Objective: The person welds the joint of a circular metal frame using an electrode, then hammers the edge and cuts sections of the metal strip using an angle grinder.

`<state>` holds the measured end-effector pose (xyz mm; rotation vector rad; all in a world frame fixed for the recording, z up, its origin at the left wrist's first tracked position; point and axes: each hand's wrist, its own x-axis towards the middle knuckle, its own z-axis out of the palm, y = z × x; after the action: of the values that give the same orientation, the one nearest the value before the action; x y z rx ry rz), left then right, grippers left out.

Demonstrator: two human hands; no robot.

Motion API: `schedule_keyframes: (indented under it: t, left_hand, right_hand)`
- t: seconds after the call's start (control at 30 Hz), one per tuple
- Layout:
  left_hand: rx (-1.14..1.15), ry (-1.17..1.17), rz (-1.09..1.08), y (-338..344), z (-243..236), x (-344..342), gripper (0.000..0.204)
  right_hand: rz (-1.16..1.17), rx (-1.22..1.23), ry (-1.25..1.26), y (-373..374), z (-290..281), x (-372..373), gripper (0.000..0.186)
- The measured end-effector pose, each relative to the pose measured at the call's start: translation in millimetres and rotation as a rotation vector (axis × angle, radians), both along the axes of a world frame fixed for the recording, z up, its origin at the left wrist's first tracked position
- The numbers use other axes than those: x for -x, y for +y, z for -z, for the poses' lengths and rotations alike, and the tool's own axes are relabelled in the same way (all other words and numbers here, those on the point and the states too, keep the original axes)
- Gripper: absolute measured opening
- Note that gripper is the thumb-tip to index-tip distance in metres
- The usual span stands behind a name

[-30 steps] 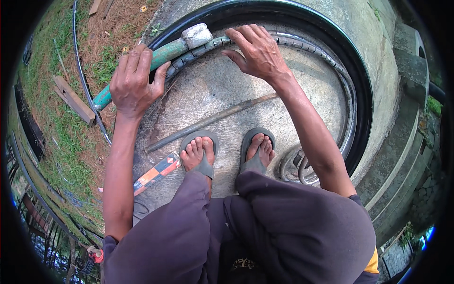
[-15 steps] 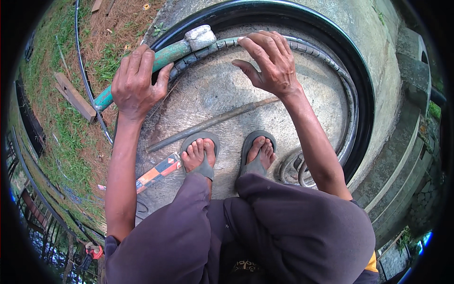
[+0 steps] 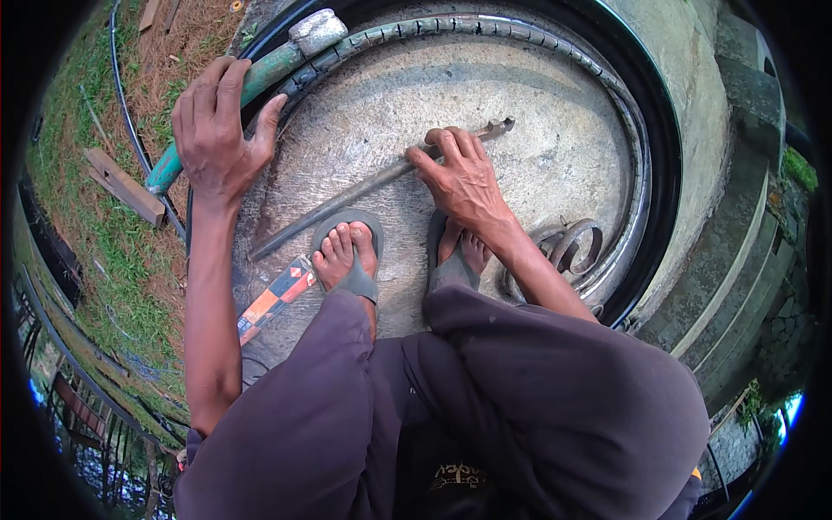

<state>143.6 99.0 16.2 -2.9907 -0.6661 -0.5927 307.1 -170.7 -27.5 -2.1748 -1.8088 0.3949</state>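
My left hand (image 3: 217, 134) lies over the green-painted handle of a hammer (image 3: 270, 71), fingers curled across it and the thumb apart. The hammer's blocky silver-grey head points up and right, close to a curved metal bar (image 3: 425, 26) with many cuts along it. This bar bends around inside a large black ring (image 3: 666, 173). In front of my feet, my right hand (image 3: 466, 180) grips a long grey metal rod (image 3: 342, 206) near its upper right end, where a small notched tip (image 3: 508, 125) shows. The rod lies slanting over the concrete.
A flat orange, black and grey striped piece (image 3: 276, 303) lies beside my left sandal (image 3: 354, 277). Bent metal coils (image 3: 576, 247) sit right of my right foot. Wooden pieces (image 3: 126, 186) and a thin black hose (image 3: 119, 78) lie on grass at the left; concrete steps (image 3: 737, 208) rise at the right.
My right hand has left the cut curved bar, come down toward my feet and closed on the rod. My left hand remains over the hammer handle. The whole view has shifted slightly.
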Motion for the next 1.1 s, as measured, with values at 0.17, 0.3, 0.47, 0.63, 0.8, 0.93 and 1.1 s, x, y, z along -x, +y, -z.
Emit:
schedule_keyframes:
  t: [0.17, 0.3, 0.47, 0.63, 0.8, 0.93, 1.1]
  left_hand:
    - [0.398, 0.171, 0.252, -108.0, 15.2, 8.3, 0.051]
    - [1.031, 0.162, 0.023, -124.8, 13.9, 1.8, 0.03]
    - [1.177, -0.351, 0.108, -142.5, -34.5, -63.9, 0.025]
    - [0.993, -0.583, 0.412, -154.1, -38.8, -104.8, 0.053]
    - [0.424, -0.199, 0.386, -74.5, -83.3, -82.7, 0.052]
    - [-0.041, 0.126, -0.057, -8.0, -31.3, -2.3, 0.07]
    - [0.019, 0.26, -0.073, 24.8, -2.2, 39.0, 0.046]
  right_hand:
    - [-0.146, -0.126, 0.001, 7.5, -6.4, -26.8, 0.03]
    - [-0.095, -0.398, -0.16, 9.6, -59.9, -36.7, 0.037]
    - [0.419, -0.639, 0.123, 7.5, -104.8, -38.8, 0.069]
    - [0.494, -0.557, 1.12, 47.9, -115.8, -30.3, 0.044]
    - [0.792, -0.235, 0.361, 32.8, -201.3, -124.4, 0.027]
    - [0.226, 0.125, -0.2, -13.5, -232.4, -163.6, 0.04]
    - [-0.319, 0.459, -0.612, 1.9, -222.6, -139.3, 0.03]
